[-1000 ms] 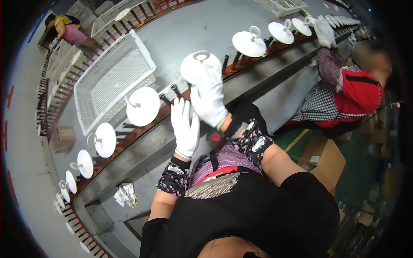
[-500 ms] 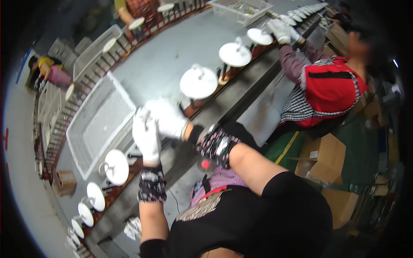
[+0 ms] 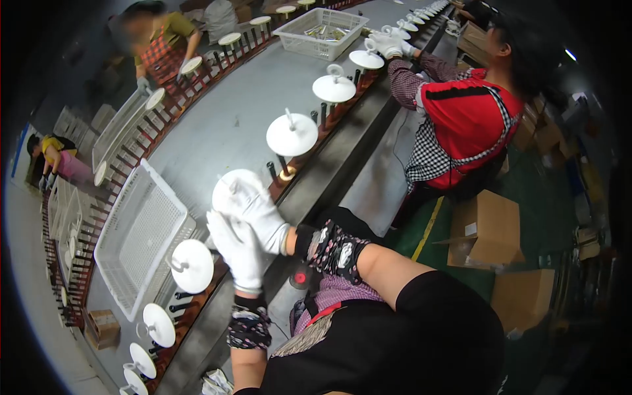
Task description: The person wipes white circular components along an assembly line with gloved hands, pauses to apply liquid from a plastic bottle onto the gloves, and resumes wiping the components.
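My right hand (image 3: 258, 212), in a white glove, lies over a white disc (image 3: 230, 186) with its fingers on the disc's face. Just below and left, my gloved left hand (image 3: 238, 253) has its fingers stretched out, beside the right hand and near the disc's lower edge. What lies between the two palms is hidden. Up and right of my hands, a white disc with a ring (image 3: 291, 136) sits on a black-tipped peg. Another ringed disc (image 3: 192, 266) stands lower left, beside bare pegs (image 3: 181, 301).
A white plastic basket (image 3: 141, 230) lies left of my hands; a second basket (image 3: 322, 33) holds small parts. A co-worker in a red vest (image 3: 464, 125) handles discs at the right. Two people work across the line. Cardboard boxes (image 3: 484, 227) stand on the green floor.
The view has turned and shifted. Over the last second both hands have moved left along the peg line relative to my body, with the disc at my right hand. My left fingers remain stretched out.
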Action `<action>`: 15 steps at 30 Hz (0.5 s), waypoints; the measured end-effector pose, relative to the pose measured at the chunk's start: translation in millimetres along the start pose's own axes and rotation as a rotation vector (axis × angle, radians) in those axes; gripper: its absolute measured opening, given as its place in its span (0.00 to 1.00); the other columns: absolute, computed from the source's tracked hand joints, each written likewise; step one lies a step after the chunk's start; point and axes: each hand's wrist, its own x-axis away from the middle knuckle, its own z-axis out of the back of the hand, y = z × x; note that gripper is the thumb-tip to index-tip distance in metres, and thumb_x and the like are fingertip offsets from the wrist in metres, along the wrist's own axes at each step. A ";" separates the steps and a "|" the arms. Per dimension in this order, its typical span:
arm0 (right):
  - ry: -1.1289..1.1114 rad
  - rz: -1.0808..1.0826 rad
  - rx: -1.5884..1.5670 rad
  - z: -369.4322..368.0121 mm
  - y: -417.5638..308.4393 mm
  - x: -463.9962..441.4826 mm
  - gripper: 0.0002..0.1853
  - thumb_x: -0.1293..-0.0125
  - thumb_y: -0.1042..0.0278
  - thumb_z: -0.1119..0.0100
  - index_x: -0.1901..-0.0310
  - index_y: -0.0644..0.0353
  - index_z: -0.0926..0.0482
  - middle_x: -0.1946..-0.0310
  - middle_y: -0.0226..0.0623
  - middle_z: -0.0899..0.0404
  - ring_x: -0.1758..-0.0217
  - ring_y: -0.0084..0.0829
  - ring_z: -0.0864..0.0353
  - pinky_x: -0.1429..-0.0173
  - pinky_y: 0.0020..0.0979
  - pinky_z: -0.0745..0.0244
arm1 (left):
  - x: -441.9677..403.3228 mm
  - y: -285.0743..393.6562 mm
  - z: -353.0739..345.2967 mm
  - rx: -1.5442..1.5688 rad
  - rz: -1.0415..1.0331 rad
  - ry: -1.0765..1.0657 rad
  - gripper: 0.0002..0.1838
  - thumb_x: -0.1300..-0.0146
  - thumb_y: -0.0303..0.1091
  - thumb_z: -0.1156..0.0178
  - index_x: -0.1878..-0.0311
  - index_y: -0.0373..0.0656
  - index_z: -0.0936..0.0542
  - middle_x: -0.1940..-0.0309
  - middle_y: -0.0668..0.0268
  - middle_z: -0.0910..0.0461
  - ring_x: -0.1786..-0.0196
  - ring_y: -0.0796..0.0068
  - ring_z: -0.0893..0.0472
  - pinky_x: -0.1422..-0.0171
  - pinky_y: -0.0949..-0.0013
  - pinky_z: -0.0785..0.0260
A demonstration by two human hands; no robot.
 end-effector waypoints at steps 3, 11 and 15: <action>0.073 -0.329 -0.625 -6.0 -32.2 2.2 0.33 0.27 0.64 0.44 0.23 0.70 0.33 0.23 0.58 0.31 0.17 0.55 0.36 0.10 0.49 0.48 | -44.0 -41.3 -1.5 0.148 0.063 -0.150 0.35 0.25 0.42 0.36 0.22 0.29 0.29 0.23 0.39 0.28 0.20 0.41 0.31 0.13 0.50 0.42; -0.001 0.021 -0.606 4.9 -74.3 -19.0 0.36 0.37 0.62 0.37 0.27 0.63 0.26 0.28 0.53 0.28 0.20 0.55 0.34 0.13 0.52 0.44 | -51.6 -94.1 36.9 0.049 -0.003 -0.112 0.29 0.27 0.45 0.34 0.33 0.31 0.17 0.32 0.42 0.19 0.25 0.43 0.24 0.16 0.48 0.38; -0.010 0.110 -0.503 -11.6 -101.9 16.9 0.27 0.34 0.65 0.40 0.33 0.60 0.20 0.33 0.48 0.22 0.22 0.51 0.29 0.15 0.55 0.41 | 8.2 -104.7 64.2 -0.029 -0.054 0.104 0.26 0.25 0.35 0.37 0.29 0.30 0.21 0.26 0.43 0.24 0.18 0.39 0.33 0.11 0.42 0.50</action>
